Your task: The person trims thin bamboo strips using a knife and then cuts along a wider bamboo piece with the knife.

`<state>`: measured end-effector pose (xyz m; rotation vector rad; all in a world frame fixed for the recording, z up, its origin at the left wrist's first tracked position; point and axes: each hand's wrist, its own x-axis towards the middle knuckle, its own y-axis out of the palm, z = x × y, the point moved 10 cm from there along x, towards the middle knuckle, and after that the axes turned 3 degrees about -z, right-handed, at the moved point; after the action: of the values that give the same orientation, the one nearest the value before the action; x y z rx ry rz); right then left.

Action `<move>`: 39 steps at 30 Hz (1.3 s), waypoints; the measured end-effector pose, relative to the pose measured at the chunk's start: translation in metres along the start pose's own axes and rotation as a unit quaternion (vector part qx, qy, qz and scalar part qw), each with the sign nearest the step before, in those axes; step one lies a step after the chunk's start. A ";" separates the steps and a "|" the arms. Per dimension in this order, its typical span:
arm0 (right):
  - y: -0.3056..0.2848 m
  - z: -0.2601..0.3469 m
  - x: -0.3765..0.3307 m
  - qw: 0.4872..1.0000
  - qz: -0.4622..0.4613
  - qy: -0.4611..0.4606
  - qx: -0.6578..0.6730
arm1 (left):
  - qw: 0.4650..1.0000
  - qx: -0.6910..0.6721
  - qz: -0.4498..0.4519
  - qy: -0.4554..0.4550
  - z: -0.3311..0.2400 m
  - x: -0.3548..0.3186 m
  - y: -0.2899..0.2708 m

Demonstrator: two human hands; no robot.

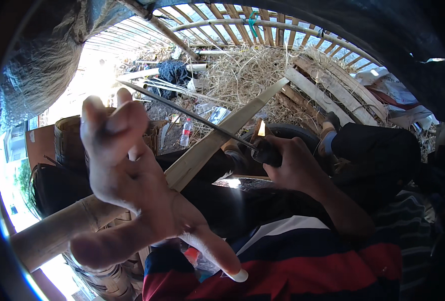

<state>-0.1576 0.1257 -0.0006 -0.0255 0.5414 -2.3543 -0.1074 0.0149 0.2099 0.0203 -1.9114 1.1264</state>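
My left hand (137, 185) looms large at the left, raised close to the view with fingers apart and nothing seen in it. Behind it runs a long bamboo pole (202, 160), round at the lower left and cut down to a pale, tapering strip at the upper right. My right hand (295, 163) is wrapped round the dark handle of a long, narrow knife (182, 110). Its blade points to the upper left and crosses the bamboo; whether they touch I cannot tell. Below the right hand a shiny, dark, flat piece (237, 182) lies by my lap, its kind unclear.
Pale shavings (242, 70) heap on the ground ahead, before a slatted bamboo fence (262, 27). Wooden boards (328, 90) lie at the right. A plastic bottle (186, 131) and dark netting (174, 80) are left of the heap. Woven baskets (72, 138) stand at the left.
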 end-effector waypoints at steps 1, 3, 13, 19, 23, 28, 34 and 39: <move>0.000 0.003 -0.001 1.000 0.000 -0.004 -0.005 | 1.000 -0.004 0.003 0.007 -0.001 -0.003 0.000; -0.003 0.013 -0.005 0.999 -0.019 -0.019 -0.033 | 1.000 -0.020 -0.005 0.012 -0.003 -0.007 0.000; -0.002 -0.001 -0.002 0.999 -0.022 0.021 -0.033 | 0.990 -0.028 -0.133 -0.048 -0.001 -0.013 0.004; 0.030 0.009 0.005 0.998 0.001 -0.029 0.051 | 0.992 0.029 -0.113 -0.056 -0.001 -0.014 -0.013; -0.010 -0.052 0.006 0.992 -0.062 0.079 -0.076 | 0.989 -0.001 -0.143 -0.049 0.005 -0.008 -0.004; -0.017 -0.013 -0.002 0.995 -0.049 0.091 0.000 | 0.980 -0.005 -0.190 -0.053 0.011 0.003 -0.006; 0.011 -0.009 0.014 0.996 -0.010 0.011 0.087 | 0.971 0.001 -0.235 -0.045 0.007 0.003 -0.018; 0.004 -0.107 0.023 0.987 -0.081 0.136 -0.019 | 0.972 -0.022 -0.227 -0.053 0.010 -0.001 -0.015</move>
<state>-0.1903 0.1481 -0.1022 0.2471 0.7414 -2.5230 -0.1072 -0.0017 0.2177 0.4786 -1.8950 0.7834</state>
